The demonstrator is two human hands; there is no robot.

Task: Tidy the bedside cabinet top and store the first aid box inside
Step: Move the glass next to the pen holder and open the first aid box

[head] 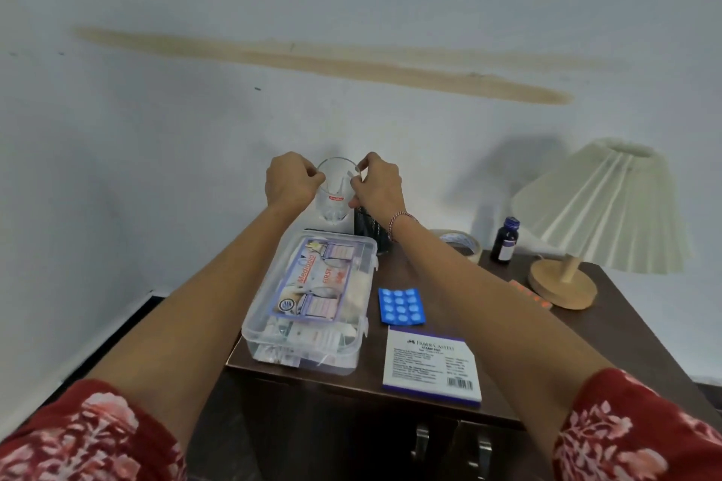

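1. While both hands are up at the back edge of the cabinet top [609, 308], the left hand [291, 183] and right hand [377, 185] pinch the rim of a clear glass [335, 193], fingers closed on it.
2. The first aid box [312, 299] sits lidded at the front left corner, not stored yet.
3. Pills [400, 305], notepad [431, 365], tape [459, 242], bottle [506, 240] look unsorted, so I'd say early days.

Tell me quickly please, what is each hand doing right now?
Left hand: closed on the rim of the clear glass, left side.
Right hand: closed on the same glass, pinching its rim on the right side.
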